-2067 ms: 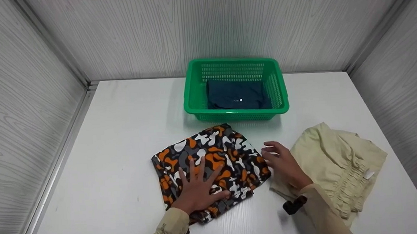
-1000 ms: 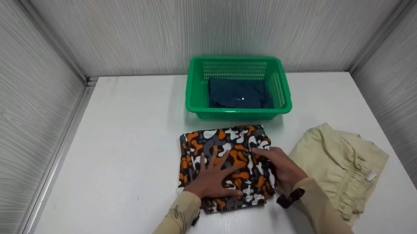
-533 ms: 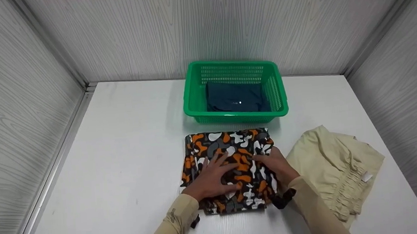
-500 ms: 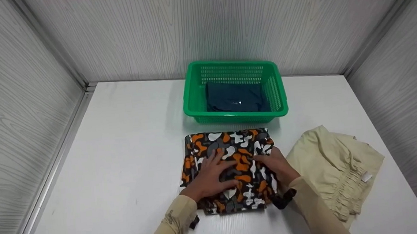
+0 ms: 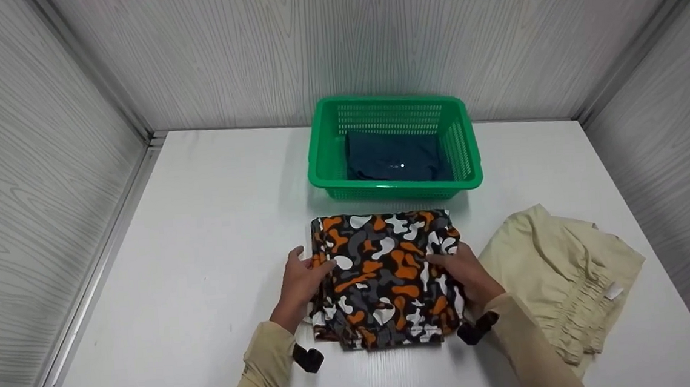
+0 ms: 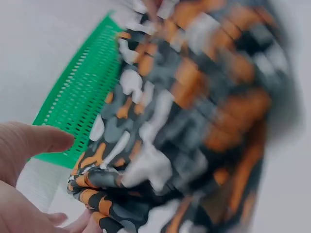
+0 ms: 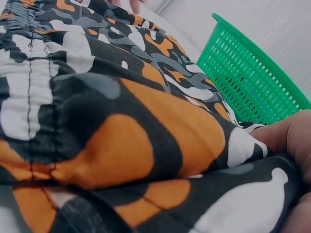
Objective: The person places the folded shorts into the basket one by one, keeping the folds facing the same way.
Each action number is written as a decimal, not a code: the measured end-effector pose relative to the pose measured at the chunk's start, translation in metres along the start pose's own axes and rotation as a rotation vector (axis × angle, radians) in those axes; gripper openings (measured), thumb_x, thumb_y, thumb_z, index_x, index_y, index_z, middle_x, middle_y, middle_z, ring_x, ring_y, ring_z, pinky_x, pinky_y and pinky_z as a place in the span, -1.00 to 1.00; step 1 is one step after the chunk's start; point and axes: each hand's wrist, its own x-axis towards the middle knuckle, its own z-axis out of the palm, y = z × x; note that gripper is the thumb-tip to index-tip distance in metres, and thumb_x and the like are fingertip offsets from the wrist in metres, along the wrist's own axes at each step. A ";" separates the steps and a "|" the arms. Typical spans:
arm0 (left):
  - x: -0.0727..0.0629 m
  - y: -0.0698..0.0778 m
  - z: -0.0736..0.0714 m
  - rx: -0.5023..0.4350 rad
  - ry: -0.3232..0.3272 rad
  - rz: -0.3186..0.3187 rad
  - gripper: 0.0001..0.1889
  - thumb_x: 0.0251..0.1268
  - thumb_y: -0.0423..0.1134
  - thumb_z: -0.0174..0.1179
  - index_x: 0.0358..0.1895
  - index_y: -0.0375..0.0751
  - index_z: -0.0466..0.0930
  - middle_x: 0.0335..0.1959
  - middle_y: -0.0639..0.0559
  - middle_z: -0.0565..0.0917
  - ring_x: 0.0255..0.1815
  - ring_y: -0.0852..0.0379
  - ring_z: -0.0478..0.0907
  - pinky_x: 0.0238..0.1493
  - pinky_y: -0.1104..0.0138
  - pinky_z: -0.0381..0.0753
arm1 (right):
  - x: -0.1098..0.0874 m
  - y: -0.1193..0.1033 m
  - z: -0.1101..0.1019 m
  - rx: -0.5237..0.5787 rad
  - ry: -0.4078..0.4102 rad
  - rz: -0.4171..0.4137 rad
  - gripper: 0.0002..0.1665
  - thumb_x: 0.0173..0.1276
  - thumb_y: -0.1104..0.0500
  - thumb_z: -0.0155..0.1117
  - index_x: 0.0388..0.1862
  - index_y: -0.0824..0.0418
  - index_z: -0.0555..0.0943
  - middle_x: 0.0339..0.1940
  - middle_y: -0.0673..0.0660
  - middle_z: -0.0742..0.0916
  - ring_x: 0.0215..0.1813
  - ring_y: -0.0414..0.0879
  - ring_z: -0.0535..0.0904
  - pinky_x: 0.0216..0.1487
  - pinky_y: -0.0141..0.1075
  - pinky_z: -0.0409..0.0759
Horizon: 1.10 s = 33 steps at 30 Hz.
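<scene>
Lying at six o'clock of the green perforated plastic basket: folded orange-black-grey-white cloth garment, likely light, floppy. Right hand pinches three-o'clock edge; left hand, thumb and fingers apart, at nine. Best supported beneath both edges.

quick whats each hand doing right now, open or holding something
Left hand: open, at the left edge of the folded black, grey, orange and white patterned cloth garment.
Right hand: closed, holding that garment's right edge.

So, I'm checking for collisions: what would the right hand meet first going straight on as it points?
The patterned garment, whose edge the right hand holds; past it, probably the front of the green basket, though depth is hard to judge.
</scene>
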 end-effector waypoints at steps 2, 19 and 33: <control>0.001 0.003 0.000 -0.032 -0.029 -0.039 -0.10 0.29 -0.14 0.35 0.56 -0.38 0.04 0.37 -0.38 0.40 0.23 -0.22 0.50 0.23 0.01 0.51 | -0.001 -0.001 -0.001 0.025 -0.009 0.011 -0.51 0.41 0.16 0.33 0.25 0.24 0.47 0.04 0.19 0.69 -0.03 0.01 0.69 0.01 -0.20 0.67; 0.000 -0.007 0.012 0.069 -0.285 0.174 -0.35 0.51 -0.16 0.19 0.55 -0.22 0.21 0.35 -0.15 0.47 0.30 -0.08 0.45 0.33 0.00 0.39 | -0.012 0.005 -0.009 0.199 -0.084 0.024 -0.37 0.34 0.27 0.33 0.37 0.20 0.38 0.12 0.24 0.65 0.04 0.09 0.68 0.05 -0.09 0.68; -0.006 0.007 0.009 -0.033 -0.290 0.348 -0.31 0.61 -0.09 0.07 0.63 -0.14 0.00 0.50 -0.14 0.30 0.44 -0.09 0.31 0.44 -0.05 0.26 | -0.034 -0.020 -0.032 0.191 -0.110 -0.161 -0.34 0.48 0.18 0.30 0.47 0.18 0.28 0.14 0.21 0.63 0.10 0.06 0.65 0.10 -0.10 0.65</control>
